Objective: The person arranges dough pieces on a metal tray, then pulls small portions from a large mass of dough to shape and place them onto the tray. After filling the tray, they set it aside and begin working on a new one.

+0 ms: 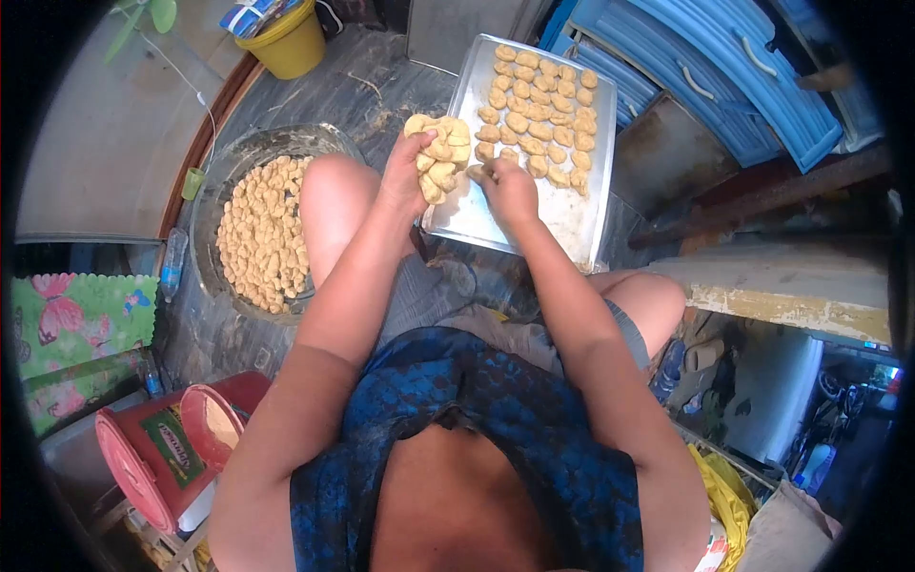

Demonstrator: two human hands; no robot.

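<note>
My left hand (408,176) is wrapped round a clump of pale yellow dough pieces (443,153), held just off the left edge of a metal tray (467,214). Over the tray, my right hand (512,195) is closed with its fingers pinched at a dough piece (508,154) at the near end of the rows; the fingers partly hide it. Rows of small rounded dough pieces (538,110) cover the far part of the tray. To the left of my knee, a wide round metal basin (205,219) holds a heap of similar dough pieces (262,234).
A yellow bucket (286,48) stands at the back left. Blue drawers (705,67) rise behind the tray on the right. Red tubs (143,458) and a plastic bottle (173,262) are on the left. My knees flank the space before the tray.
</note>
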